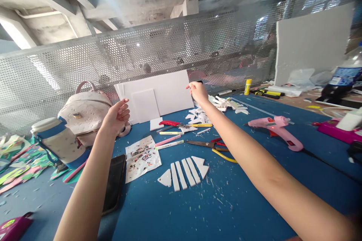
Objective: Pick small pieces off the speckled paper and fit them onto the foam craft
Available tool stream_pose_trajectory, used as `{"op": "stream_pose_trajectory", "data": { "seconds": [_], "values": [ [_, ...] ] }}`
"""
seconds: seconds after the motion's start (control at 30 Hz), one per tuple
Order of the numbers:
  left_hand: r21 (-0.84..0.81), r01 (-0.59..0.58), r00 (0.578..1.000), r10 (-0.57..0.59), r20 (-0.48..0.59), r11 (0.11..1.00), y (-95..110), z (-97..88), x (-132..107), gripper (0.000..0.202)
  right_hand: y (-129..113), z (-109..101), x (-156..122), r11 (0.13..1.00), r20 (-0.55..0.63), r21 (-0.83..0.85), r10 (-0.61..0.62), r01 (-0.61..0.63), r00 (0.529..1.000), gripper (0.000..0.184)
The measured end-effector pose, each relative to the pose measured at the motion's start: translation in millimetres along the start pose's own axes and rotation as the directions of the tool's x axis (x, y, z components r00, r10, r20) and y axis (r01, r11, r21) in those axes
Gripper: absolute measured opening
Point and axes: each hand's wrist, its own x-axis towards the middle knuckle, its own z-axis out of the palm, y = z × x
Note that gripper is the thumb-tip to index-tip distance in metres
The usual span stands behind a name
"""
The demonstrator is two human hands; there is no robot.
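Both my arms stretch out over a blue table (249, 196). My right hand (198, 91) reaches the right edge of a large white foam board (166, 88) that leans on the mesh fence; its fingers are curled around a small dark thing I cannot make out. My left hand (117, 115) hangs in the air left of the boards, fingers loosely bent and apart, holding nothing. A smaller white board (144, 104) leans in front of the large one. Cut white foam strips and triangles (185, 171) lie in a row near me.
A pink glue gun (278, 130) lies at right with its cord. Scissors (207, 144), pens, a red cutter (169, 123) and foam scraps sit mid-table. A phone (114, 184), a white backpack (85, 111) and a bottle (60, 141) stand left. A perforated metal fence (85, 60) runs behind.
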Motion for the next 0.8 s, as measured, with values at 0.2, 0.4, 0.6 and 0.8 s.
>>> {"op": "stream_pose_trajectory", "data": {
  "seconds": [0.2, 0.4, 0.6, 0.8],
  "values": [
    [0.227, -0.066, 0.997, 0.071, -0.012, 0.972, -4, 14.4, -4, 0.018, -50, 8, -24, 0.951, -0.036, -0.186, -0.258, 0.247, 0.966, 0.024],
    [0.659, -0.198, 0.972, 0.234, 0.035, 0.725, 3, 49.6, -14, 0.02, -98, 20, -51, 0.881, 0.261, -0.048, -0.444, 0.471, 0.857, 0.027],
    [0.798, -0.279, 0.945, 0.299, 0.13, 0.534, 4, 61.5, -16, 0.02, -114, 14, -59, 0.899, 0.41, 0.166, -0.437, 0.406, 0.801, 0.027],
    [0.865, -0.287, 0.942, 0.283, 0.178, 0.412, 2, 64.6, -15, 0.026, -116, 15, -59, 0.904, 0.51, 0.211, -0.426, 0.371, 0.747, 0.024]
  ]
}}
